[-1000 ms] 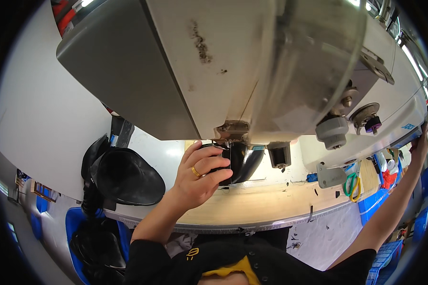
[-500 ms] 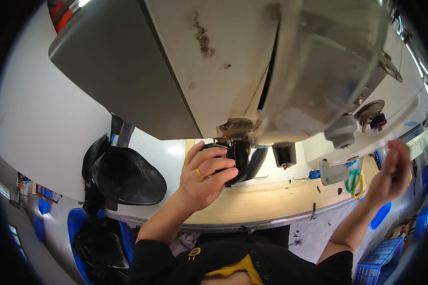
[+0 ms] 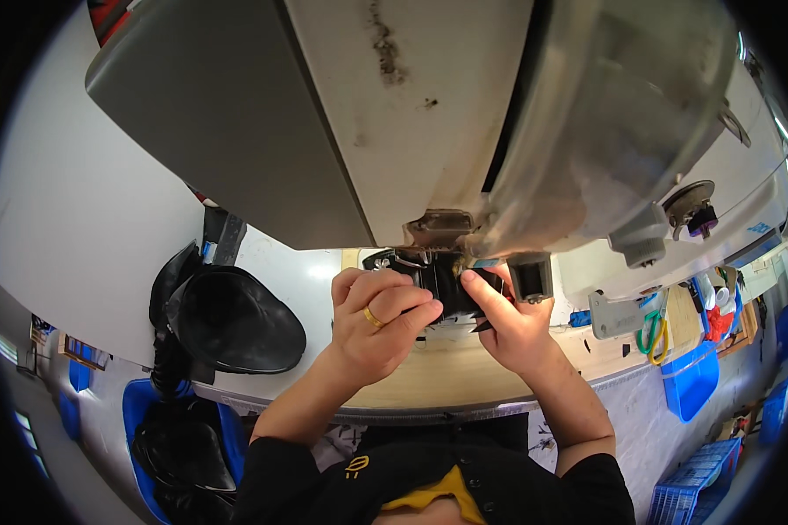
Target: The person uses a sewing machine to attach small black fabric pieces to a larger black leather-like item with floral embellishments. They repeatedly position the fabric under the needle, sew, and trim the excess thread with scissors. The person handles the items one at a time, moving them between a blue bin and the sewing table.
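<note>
Wooden desk (image 3: 429, 385) under a big grey machine (image 3: 341, 122), blue bins (image 3: 692, 385) off right. My left hand (image 3: 372, 324) and right hand (image 3: 508, 319) both pinch the small black part (image 3: 442, 284) beneath its metal foot.

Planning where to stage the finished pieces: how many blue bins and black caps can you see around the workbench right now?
Blue bins: 4 — right of the bench, lower right crate, far right, lower left.
Black caps: 2 — on the bench, in the lower-left bin.
Total: 6
</note>
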The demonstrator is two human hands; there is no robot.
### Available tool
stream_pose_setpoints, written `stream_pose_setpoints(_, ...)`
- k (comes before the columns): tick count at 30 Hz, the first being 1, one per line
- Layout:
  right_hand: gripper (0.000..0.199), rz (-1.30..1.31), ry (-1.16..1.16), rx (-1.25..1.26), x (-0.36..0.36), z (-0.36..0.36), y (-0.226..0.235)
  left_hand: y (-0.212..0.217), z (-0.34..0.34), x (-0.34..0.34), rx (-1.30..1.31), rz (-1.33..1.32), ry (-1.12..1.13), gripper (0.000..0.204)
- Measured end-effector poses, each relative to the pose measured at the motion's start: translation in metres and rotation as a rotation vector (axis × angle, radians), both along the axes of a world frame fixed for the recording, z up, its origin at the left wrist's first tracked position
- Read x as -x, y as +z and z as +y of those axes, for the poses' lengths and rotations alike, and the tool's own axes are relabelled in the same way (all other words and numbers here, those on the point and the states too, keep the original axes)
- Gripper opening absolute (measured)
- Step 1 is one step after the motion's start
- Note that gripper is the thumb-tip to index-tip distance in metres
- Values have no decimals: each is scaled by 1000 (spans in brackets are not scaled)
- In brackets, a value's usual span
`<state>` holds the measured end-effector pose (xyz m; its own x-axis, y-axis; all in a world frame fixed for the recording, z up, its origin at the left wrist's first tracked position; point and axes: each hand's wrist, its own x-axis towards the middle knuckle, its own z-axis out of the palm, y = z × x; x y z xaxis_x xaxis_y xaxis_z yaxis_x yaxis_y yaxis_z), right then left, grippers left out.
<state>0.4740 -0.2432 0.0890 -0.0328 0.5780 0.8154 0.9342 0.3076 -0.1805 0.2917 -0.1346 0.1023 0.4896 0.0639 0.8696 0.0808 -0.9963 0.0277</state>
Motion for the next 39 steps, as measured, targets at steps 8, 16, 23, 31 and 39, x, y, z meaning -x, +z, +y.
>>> stream_pose_setpoints(8,60,5,25,-30,-4,4,8,-1,8,-5,-13,-22,-3,24)
stream_pose_setpoints(16,59,18,7,18,-8,7,9,-4,13,-8,-33,-74,55,24)
stream_pose_setpoints(23,57,-7,-29,-26,-10,12,10,-7,15,-9,-48,-65,95,23)
stream_pose_setpoints(31,48,-23,-21,-77,-18,20,8,-6,19,-13,-57,-117,84,19)
stream_pose_setpoints(39,18,79,-69,-78,-28,30,0,-23,44,-27,101,-243,37,19)
